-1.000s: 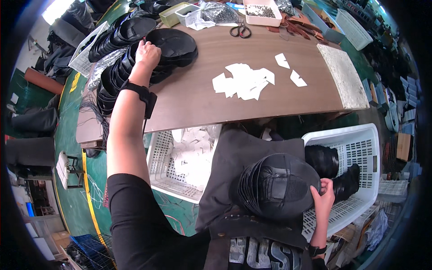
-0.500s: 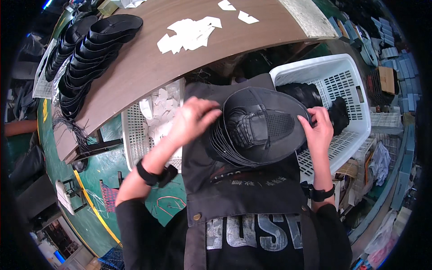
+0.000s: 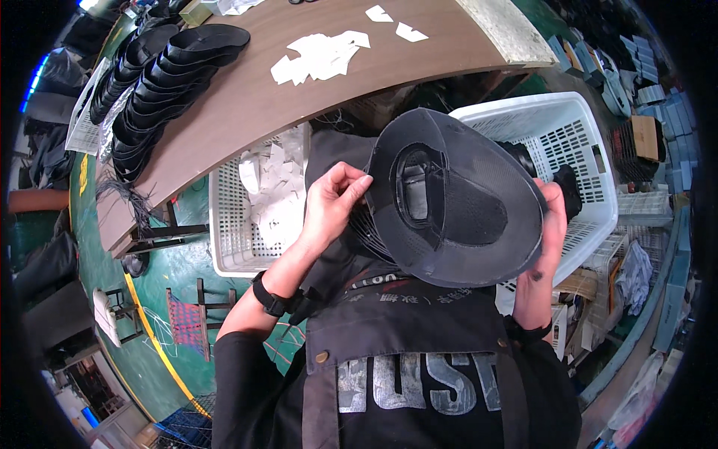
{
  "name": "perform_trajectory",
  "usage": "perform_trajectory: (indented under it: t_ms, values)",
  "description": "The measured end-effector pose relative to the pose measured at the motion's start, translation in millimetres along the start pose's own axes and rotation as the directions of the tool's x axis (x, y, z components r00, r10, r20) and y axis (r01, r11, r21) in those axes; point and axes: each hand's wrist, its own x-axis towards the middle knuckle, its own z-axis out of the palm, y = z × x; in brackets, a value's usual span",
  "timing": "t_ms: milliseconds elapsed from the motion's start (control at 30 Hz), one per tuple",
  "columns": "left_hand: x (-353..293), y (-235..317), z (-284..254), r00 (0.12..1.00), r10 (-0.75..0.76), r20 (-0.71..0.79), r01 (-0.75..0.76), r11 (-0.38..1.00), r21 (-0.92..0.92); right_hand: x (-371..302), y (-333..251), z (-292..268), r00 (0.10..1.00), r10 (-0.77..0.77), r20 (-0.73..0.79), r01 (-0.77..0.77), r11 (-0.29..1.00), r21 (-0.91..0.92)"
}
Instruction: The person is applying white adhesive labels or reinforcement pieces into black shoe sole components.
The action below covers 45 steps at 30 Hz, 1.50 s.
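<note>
A black shoe upper (image 3: 479, 206), open side up with mesh lining and a tongue showing inside, is tilted over my lap. My left hand (image 3: 329, 206) pinches its left edge between thumb and fingers. Around the opposite, right edge curls my right hand (image 3: 552, 228), its fingers partly hidden behind the rim. Under the upper, the layered edges of more nested uppers (image 3: 368, 233) stick out at the left; the rest of that stack is covered. A dark apron (image 3: 404, 329) lies beneath them.
Ahead, a brown table (image 3: 247, 135) carries nested black shoe uppers (image 3: 161, 97) and white paper pieces (image 3: 321, 56). White baskets stand on both sides: the left basket (image 3: 224, 224) holds white scraps, the right basket (image 3: 598, 191) black items. A small stool (image 3: 198, 318) is at lower left.
The upper has been raised and tipped, so its inside faces me more. My left hand has come to its left edge, and my right hand has wrapped further round the right rim.
</note>
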Motion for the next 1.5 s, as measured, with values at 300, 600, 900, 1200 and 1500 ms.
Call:
perform_trajectory:
  t_ms: [300, 600, 900, 1200, 1500]
  values:
    - [-10.4, 33.1, 21.0, 0.967, -0.06, 0.248, 0.149, 0.921, -0.361, 6.4, 73.8, 12.6, 0.902, 0.321, 0.29, -0.375, 0.913, 0.157]
    - [-3.9, 43.1, 28.6, 0.952, -0.047, 0.304, 0.138, 0.948, -0.288, 12.4, 113.5, 14.8, 0.807, 0.571, 0.153, -0.536, 0.816, -0.215]
    - [97.3, 33.5, -6.8, 0.867, 0.087, 0.491, -0.18, 0.973, 0.146, 47.1, 111.1, -1.0, 0.878, 0.478, -0.025, -0.45, 0.807, -0.383]
    - [261.3, -30.7, -115.0, 0.919, 0.346, -0.189, 0.077, 0.311, 0.947, 63.4, 116.5, -27.2, 0.842, 0.535, -0.073, -0.518, 0.762, -0.389]
    - [267.8, -33.5, -140.4, 0.893, 0.359, -0.271, 0.126, 0.379, 0.917, 67.9, 135.7, -36.0, 0.85, 0.52, -0.08, -0.512, 0.781, -0.358]
